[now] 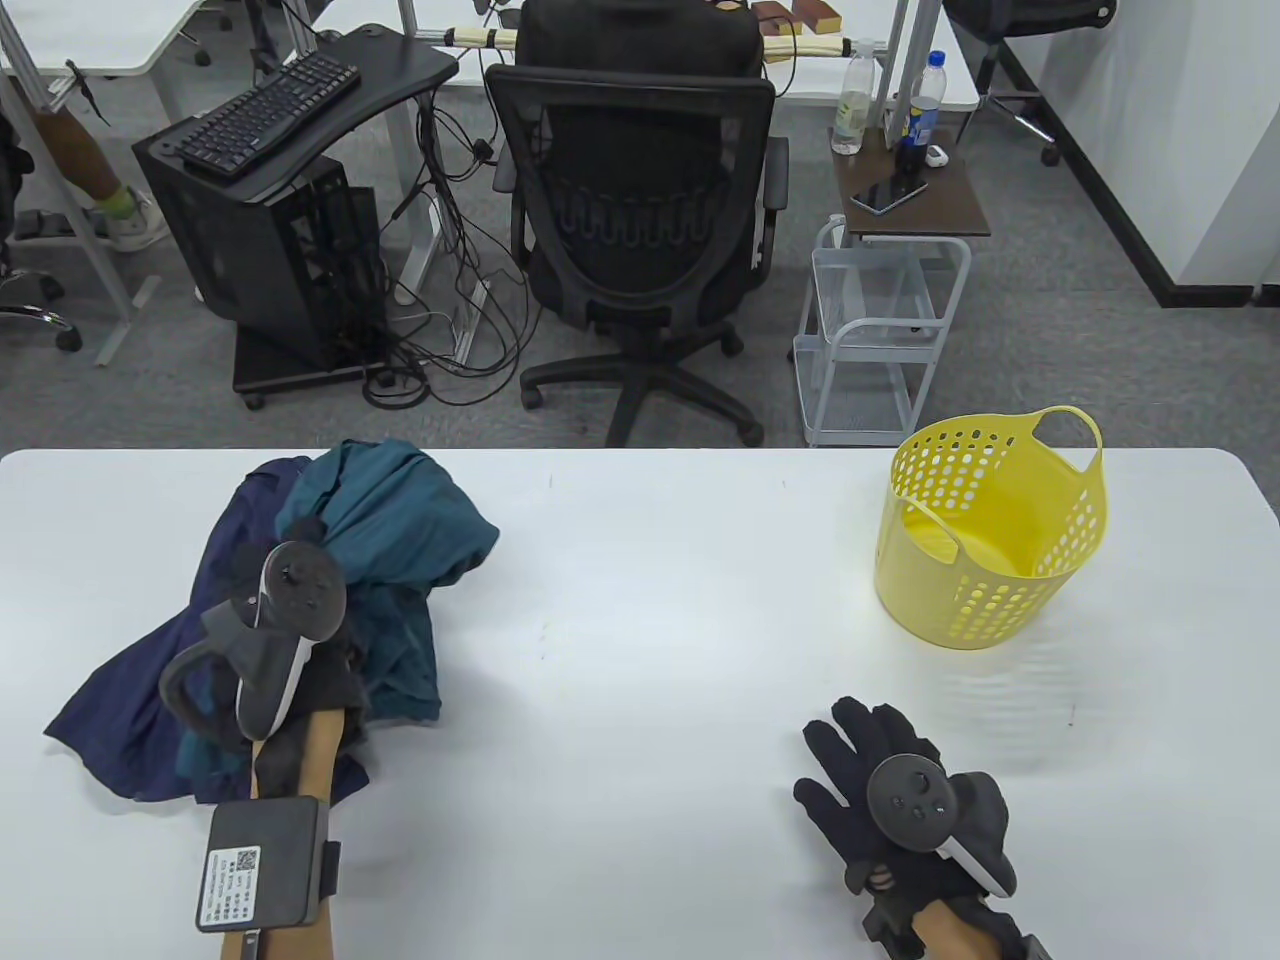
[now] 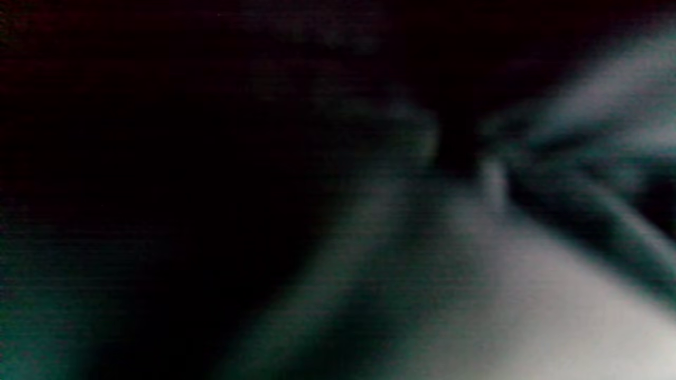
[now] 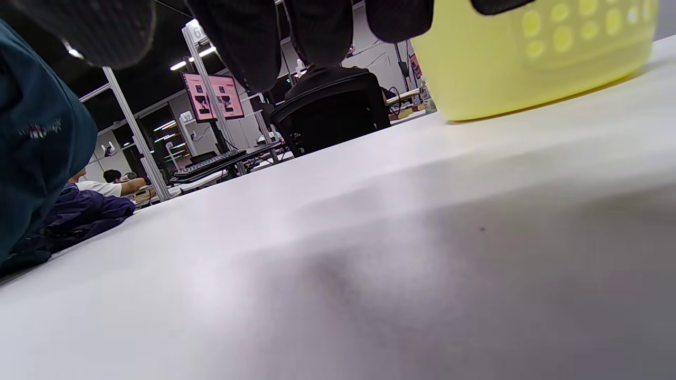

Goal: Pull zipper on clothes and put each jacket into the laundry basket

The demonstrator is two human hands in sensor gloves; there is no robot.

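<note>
A teal jacket point(image 1: 400, 540) lies crumpled on top of a navy jacket point(image 1: 120, 700) at the table's left. My left hand point(image 1: 310, 535) lies on this pile, its fingers mostly hidden under the tracker and in the fabric. The left wrist view is dark and blurred, with only vague teal cloth point(image 2: 327, 274). The yellow perforated laundry basket point(image 1: 990, 530) stands upright at the right with nothing visible in it. My right hand point(image 1: 850, 750) rests flat on the bare table in front of the basket, fingers spread. In the right wrist view, fingertips point(image 3: 253, 42) hang above the table, with the basket point(image 3: 528, 58) beyond and the teal jacket point(image 3: 37, 158) at the left.
The white table point(image 1: 640, 650) runs bare between the jacket pile and the basket. Behind its far edge stand a black office chair point(image 1: 640, 220), a white wire cart point(image 1: 880, 330) and a computer stand with a keyboard point(image 1: 270, 110).
</note>
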